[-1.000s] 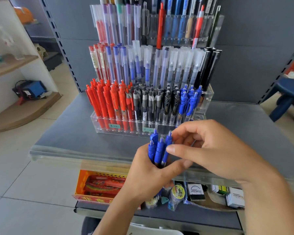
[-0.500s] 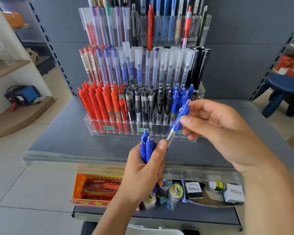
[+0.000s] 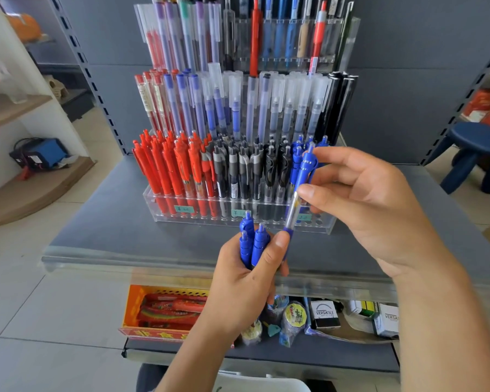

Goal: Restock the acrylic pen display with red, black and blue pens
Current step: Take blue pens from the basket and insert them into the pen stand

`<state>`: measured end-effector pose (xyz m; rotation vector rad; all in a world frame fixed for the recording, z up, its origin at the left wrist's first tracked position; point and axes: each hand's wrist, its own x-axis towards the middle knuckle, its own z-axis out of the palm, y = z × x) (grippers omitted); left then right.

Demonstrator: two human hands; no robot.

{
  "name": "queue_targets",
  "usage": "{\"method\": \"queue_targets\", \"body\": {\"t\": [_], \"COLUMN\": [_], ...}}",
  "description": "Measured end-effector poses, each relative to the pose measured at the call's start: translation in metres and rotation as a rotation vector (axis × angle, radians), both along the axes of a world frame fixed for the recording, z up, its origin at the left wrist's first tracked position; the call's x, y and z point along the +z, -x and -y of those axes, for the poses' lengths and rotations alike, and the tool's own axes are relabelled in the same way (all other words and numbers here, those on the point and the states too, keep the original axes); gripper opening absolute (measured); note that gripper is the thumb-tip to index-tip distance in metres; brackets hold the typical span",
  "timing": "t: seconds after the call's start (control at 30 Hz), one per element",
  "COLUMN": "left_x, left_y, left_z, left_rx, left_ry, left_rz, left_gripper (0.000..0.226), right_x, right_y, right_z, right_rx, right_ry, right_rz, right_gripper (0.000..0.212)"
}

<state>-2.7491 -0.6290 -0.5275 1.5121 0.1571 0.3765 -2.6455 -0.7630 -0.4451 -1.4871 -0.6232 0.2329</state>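
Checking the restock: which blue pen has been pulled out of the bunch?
The blue pen pinched in the right hand, tilted before the display; the others stay bunched in the left hand.

**Bright, even daylight; wide-angle bend at the edges**

The scene is brightly and softly lit, with only faint shadows. Glare streaks the clear front edge of the shelf (image 3: 181, 267) and the acrylic pen display (image 3: 238, 219). Shelf uprights bow at the frame edges. The forearms at the bottom look slightly soft.
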Motion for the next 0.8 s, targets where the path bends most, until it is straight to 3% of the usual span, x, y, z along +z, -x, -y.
{"method": "queue_targets", "body": {"t": [0.3,0.57,0.8], "left_x": [-0.001,-0.003,-0.002], "left_y": [0.001,-0.001,0.0], "left_z": [-0.001,-0.001,-0.001], "left_rx": [0.033,0.038,0.038], "left_ry": [-0.033,-0.035,-0.044], "left_rz": [-0.036,-0.05,-0.05], "left_gripper": [0.049,0.052,0.05], "right_x": [0.001,-0.004,-0.011], "right_y": [-0.011,-0.019,-0.024], "right_z": [0.012,0.014,0.011], "right_rx": [-0.103,-0.28,-0.295], "right_ry": [-0.197,-0.242,-0.246], "right_rz": [0.109,0.25,0.287], "right_gripper": [0.038,0.038,0.037]}}
